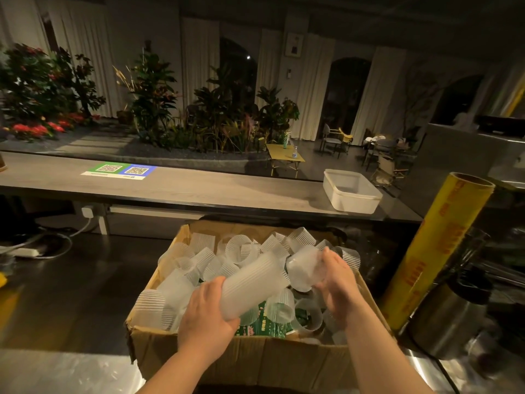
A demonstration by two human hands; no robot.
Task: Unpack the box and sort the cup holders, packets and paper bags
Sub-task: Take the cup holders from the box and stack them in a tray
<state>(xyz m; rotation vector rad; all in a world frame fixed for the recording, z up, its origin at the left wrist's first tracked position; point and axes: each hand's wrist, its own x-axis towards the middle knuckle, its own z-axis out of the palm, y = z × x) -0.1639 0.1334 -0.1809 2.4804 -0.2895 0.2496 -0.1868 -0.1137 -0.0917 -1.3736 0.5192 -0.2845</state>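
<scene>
Your left hand (207, 314) is nearest. Its fingers and thumb curl round the near end of a stack (252, 282) of ribbed, see-through cup holders. They are nested into one long tube that slants up and away to the right, above the box (255, 356).

Your right hand (338, 282) is wrapped round a single holder (305, 268) at the stack's far end (motion blur hides whether that one sits on the stack or just off it). Both hands are over the box, an open brown carton sitting on a steel counter (71, 371) right in front of you.

Inside the box, loose holders (241, 248) lie heaped at every angle, nearly up to the rim. Under them, toward the near right, green printed packets (264, 325) show through the gaps.

Just right of the box, a yellow roll (434, 251) of film stands on end. A steel canister (449, 322) is beside its base, on the right.

Beyond the box, a grey bar top (199, 189) runs across your view. A white tub (350, 191) sits open near its right end, and a QR sheet (120, 170) lies flat well to the left of it. Past the bar top, potted plants (221, 109) fill the dim room, with red flowers at the far left.
</scene>
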